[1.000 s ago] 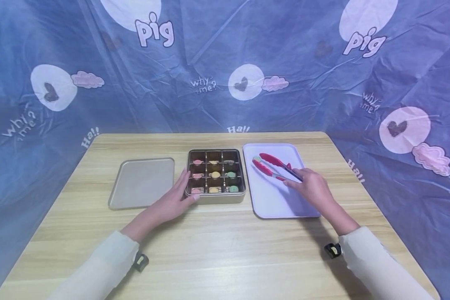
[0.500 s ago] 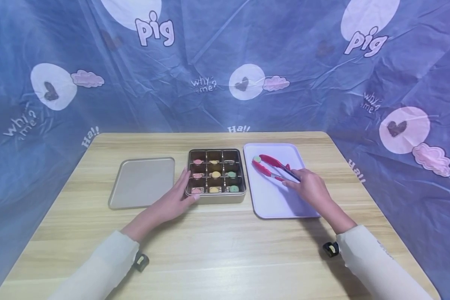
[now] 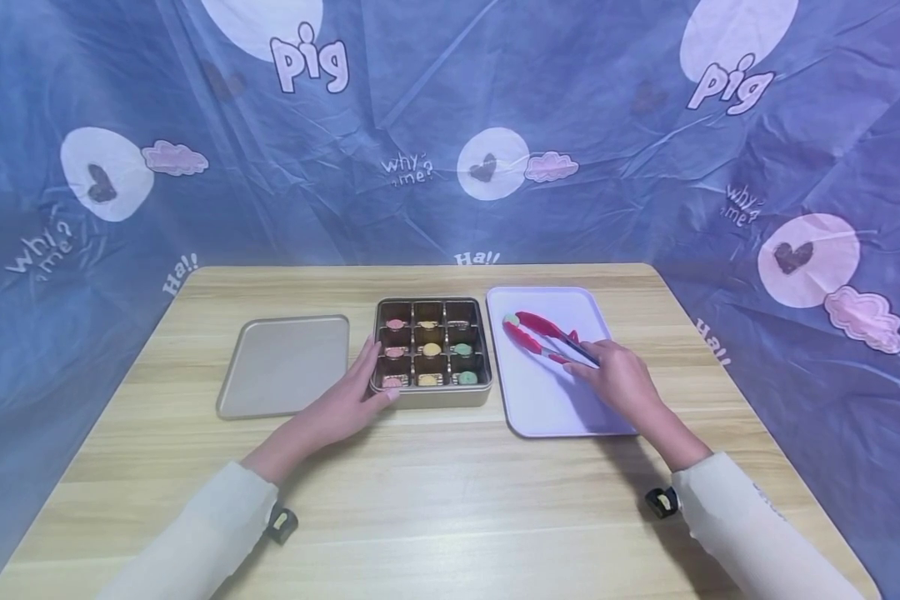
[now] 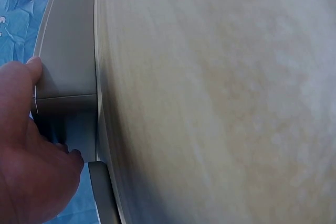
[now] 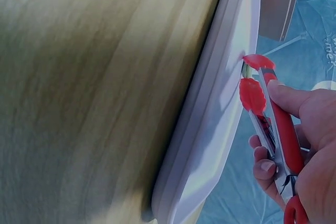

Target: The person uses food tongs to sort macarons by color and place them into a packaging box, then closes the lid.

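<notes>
My left hand rests against the front left corner of a divided metal tin, fingers along its left side and thumb at the front. Small round cookie-like pieces lie inside: pink ones on the left, yellow ones in the middle, green ones on the right. The back right compartment shows only a liner. My right hand grips red-tipped metal tongs over the lavender tray. A round pale green piece sits between the tongs' tips, near the tray's far left corner.
A flat metal lid lies left of the tin on the wooden table. The tray stands close to the tin's right side. Blue printed fabric hangs behind and at both sides of the table.
The tongs and my right hand have shifted slightly left, and the pale green piece has moved slightly left with the tips. My left hand and the tin have stayed put.
</notes>
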Action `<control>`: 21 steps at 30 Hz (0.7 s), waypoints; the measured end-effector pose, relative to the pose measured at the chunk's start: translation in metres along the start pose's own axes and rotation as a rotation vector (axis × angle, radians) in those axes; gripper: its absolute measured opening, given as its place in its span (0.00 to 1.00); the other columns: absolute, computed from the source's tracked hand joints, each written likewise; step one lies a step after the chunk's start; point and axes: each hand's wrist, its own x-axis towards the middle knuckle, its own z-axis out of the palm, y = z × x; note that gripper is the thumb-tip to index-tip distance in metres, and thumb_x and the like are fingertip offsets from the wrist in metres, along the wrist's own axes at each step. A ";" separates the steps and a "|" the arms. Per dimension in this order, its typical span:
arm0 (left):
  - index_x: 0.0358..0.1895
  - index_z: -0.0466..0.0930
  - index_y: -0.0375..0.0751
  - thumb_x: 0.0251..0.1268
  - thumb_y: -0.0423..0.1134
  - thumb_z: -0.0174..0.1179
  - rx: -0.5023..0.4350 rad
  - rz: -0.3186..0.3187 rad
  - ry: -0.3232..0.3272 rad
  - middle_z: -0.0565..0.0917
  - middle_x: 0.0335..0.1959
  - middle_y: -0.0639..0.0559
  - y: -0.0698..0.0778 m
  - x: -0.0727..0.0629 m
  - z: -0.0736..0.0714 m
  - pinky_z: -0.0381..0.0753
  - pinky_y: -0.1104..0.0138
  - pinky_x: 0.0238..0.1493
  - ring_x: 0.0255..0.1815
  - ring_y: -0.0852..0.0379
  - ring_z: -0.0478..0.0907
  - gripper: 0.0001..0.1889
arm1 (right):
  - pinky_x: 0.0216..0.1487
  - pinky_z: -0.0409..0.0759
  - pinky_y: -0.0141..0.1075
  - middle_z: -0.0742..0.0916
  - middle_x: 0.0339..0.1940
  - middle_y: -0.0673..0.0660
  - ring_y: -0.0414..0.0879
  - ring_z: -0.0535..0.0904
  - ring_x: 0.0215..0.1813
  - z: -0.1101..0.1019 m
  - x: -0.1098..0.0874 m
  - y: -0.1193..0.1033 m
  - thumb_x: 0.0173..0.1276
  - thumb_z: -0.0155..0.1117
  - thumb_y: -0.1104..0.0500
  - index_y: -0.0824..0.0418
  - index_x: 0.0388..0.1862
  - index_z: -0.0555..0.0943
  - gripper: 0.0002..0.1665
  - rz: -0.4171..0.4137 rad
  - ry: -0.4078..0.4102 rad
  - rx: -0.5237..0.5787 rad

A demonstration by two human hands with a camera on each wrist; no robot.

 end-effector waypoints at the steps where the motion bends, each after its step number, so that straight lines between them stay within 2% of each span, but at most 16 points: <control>1: 0.82 0.26 0.51 0.72 0.69 0.45 0.000 -0.001 -0.001 0.26 0.83 0.47 0.000 0.000 0.000 0.47 0.42 0.79 0.82 0.35 0.42 0.51 | 0.40 0.81 0.58 0.88 0.46 0.72 0.66 0.85 0.43 0.000 0.000 0.000 0.62 0.76 0.56 0.71 0.57 0.83 0.28 -0.001 0.002 0.001; 10: 0.82 0.26 0.52 0.72 0.69 0.45 0.000 -0.008 -0.003 0.26 0.83 0.49 -0.001 0.000 0.001 0.47 0.43 0.79 0.82 0.36 0.42 0.50 | 0.38 0.81 0.57 0.88 0.45 0.71 0.64 0.84 0.40 -0.005 -0.003 -0.006 0.60 0.77 0.57 0.70 0.56 0.84 0.28 -0.021 0.034 0.019; 21: 0.82 0.26 0.51 0.73 0.67 0.46 0.015 0.001 0.011 0.27 0.83 0.47 -0.004 0.002 0.002 0.47 0.44 0.80 0.82 0.35 0.43 0.50 | 0.40 0.83 0.57 0.89 0.46 0.70 0.64 0.85 0.44 -0.009 0.002 -0.023 0.60 0.78 0.56 0.69 0.57 0.84 0.29 -0.087 0.080 0.048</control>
